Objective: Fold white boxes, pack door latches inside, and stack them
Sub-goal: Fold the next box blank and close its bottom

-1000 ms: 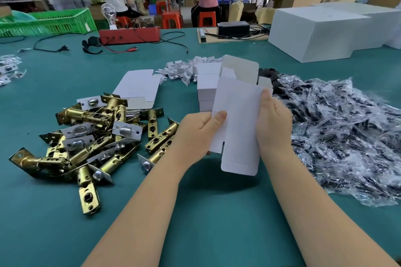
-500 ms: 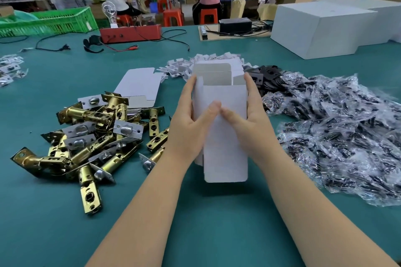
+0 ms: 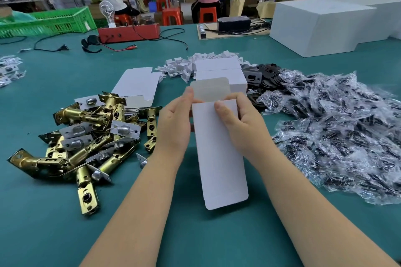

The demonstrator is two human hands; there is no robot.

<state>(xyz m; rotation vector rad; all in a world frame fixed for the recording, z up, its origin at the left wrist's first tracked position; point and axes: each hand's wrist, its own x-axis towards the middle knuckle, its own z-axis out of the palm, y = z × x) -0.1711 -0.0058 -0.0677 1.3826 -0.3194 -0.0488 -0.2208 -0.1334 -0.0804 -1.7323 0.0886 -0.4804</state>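
Box: we held a white box above the surface, at centre, its top flap raised at 12 o'clock.
Left hand: we gripped the box's left edge.
Right hand: we gripped its right side, thumb on the front.
Latches: we saw a brass heap at 9 o'clock.
Bags: piled at 3 o'clock.
Stack: folded boxes lay at 12 o'clock.

You have bare green table near you to move over; the pile of door latches blocks your left side; shiny bags block your right. Stacked white boxes stand just ahead.
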